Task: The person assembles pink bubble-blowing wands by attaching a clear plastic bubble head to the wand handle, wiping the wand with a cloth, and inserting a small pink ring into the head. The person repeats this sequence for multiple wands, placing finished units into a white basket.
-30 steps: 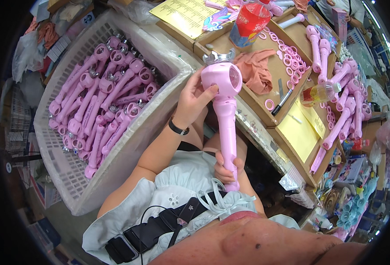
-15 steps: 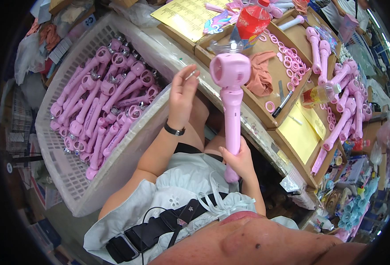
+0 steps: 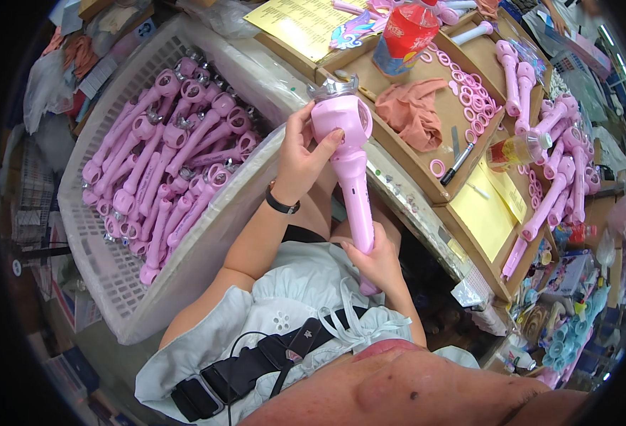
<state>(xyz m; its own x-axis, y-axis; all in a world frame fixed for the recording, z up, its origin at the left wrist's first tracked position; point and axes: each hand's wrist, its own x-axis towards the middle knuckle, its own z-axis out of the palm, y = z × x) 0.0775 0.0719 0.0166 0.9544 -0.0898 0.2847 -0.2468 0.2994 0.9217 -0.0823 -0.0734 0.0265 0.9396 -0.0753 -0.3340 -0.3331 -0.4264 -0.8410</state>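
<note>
A pink toy wand (image 3: 353,188) stands nearly upright in front of me, its top leaning a little left. My right hand (image 3: 377,259) is wrapped round the lower handle. Up at the boxy head, my left hand (image 3: 306,153) grips the side with its thumb across the front. A clear crown-shaped piece (image 3: 333,88) tops the head, which has a round opening in its side. To the left, a white plastic basket (image 3: 125,312) holds many similar pink wands (image 3: 153,167), several with clear or silvery tops.
On the bench to the right are cardboard trays (image 3: 462,202) with pink rings (image 3: 473,103), a peach cloth (image 3: 412,113), a black marker (image 3: 457,165) and a red-labelled bottle (image 3: 407,37). More pink wands (image 3: 551,192) and a second bottle (image 3: 519,150) lie farther right.
My left hand, open and apart before, has closed on the wand's head. The wand has tilted left and turned, with its head slightly lower left.
</note>
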